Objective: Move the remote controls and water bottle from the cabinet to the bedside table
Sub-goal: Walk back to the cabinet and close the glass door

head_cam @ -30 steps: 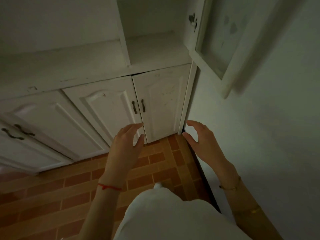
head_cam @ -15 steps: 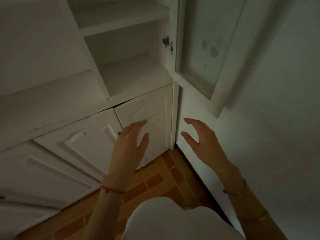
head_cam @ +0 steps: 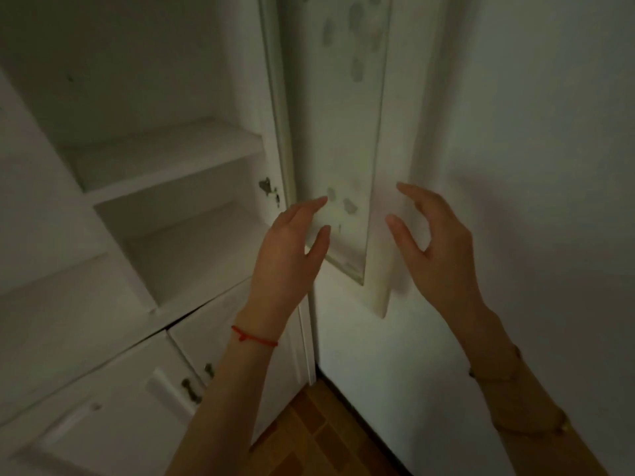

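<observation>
two hands were raised in front of the cabinet [head_cam: 165,207], and neither had hold of anything. the left hand [head_cam: 285,255], marked by a red string [head_cam: 254,338] at the wrist, was spread with the fingers loosely curved; it stood just in front of the cabinet's right edge, near the hinge [head_cam: 269,188]. the right hand [head_cam: 436,245] was likewise spread, thumb apart from the fingers, and stood to the right of the cabinet, in front of the glass door [head_cam: 343,139]. that door was swung out from the cabinet's right side toward the wall [head_cam: 532,166], which left the shelves [head_cam: 161,156] exposed for reaching.

the palms faced each other with a gap between them. this posture was judged to be a ready position for taking an item, not a grip on the door; whether the right fingers touched the door frame could not be told.

the remote controls and the water bottle were not visible. the two shelf compartments in view at the cabinet's right end were bare. the items were presumed to lie in a part of the cabinet outside the view. the bedside table was also out of view.

below the shelves, the lower doors [head_cam: 113,400] of the cabinet were closed.

the task was judged to be at its start, with the search step in hand.
</observation>
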`<action>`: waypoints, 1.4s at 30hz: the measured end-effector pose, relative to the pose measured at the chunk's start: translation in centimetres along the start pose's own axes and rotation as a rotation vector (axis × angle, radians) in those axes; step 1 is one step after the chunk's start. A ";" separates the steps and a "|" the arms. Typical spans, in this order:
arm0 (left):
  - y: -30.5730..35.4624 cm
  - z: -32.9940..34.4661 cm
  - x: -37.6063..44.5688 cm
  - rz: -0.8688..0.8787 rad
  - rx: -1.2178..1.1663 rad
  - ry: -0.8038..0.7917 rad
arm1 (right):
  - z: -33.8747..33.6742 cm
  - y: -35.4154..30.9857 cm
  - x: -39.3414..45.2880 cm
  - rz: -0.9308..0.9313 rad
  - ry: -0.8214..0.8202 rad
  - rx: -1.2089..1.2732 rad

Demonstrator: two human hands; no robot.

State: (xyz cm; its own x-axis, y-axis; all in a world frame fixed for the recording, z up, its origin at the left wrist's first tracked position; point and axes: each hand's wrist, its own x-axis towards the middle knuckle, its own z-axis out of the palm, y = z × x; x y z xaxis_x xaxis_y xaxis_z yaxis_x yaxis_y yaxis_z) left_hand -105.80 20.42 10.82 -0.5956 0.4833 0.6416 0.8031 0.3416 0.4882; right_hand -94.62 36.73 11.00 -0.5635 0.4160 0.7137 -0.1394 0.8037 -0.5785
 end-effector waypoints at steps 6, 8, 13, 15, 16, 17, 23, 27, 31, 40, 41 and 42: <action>3.6 0.9 7.1 0.151 -0.070 0.103 | -3.2 -0.8 8.1 -0.151 0.234 -0.036; 4.8 1.3 8.9 0.185 -0.102 0.136 | -4.0 -1.0 10.8 -0.188 0.287 -0.023; 7.0 2.6 11.5 0.233 -0.133 0.186 | -4.9 -1.5 16.3 -0.228 0.338 0.006; 7.6 3.3 11.9 0.218 -0.141 0.193 | -4.9 -1.7 18.1 -0.234 0.324 0.008; 7.8 3.7 11.9 0.211 -0.141 0.198 | -4.8 -1.8 18.9 -0.238 0.307 0.004; 8.0 4.1 11.9 0.204 -0.142 0.200 | -4.7 -1.9 19.6 -0.242 0.290 0.001; 8.9 5.7 11.4 0.151 -0.137 0.199 | -3.9 -2.5 21.1 -0.283 0.194 0.040; 8.9 6.0 11.4 0.151 -0.123 0.194 | -3.3 -2.8 21.0 -0.311 0.191 0.083; 8.7 6.0 11.3 0.155 -0.085 0.207 | -3.1 -2.8 21.0 -0.315 0.198 0.097; 7.6 4.5 8.4 0.127 -0.090 0.294 | -1.3 -5.5 19.3 -0.418 0.266 0.164; 7.4 4.1 7.9 0.119 -0.091 0.315 | -0.8 -6.0 19.0 -0.433 0.270 0.184; 7.2 3.8 7.4 0.110 -0.085 0.341 | -0.2 -6.5 18.6 -0.447 0.268 0.207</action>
State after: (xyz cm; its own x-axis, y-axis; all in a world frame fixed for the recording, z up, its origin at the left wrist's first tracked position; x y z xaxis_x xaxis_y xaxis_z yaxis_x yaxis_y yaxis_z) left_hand -104.37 29.46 16.82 -0.4887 0.2118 0.8464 0.8669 0.2271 0.4437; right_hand -104.00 39.38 28.10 -0.1901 0.1695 0.9670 -0.4893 0.8376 -0.2430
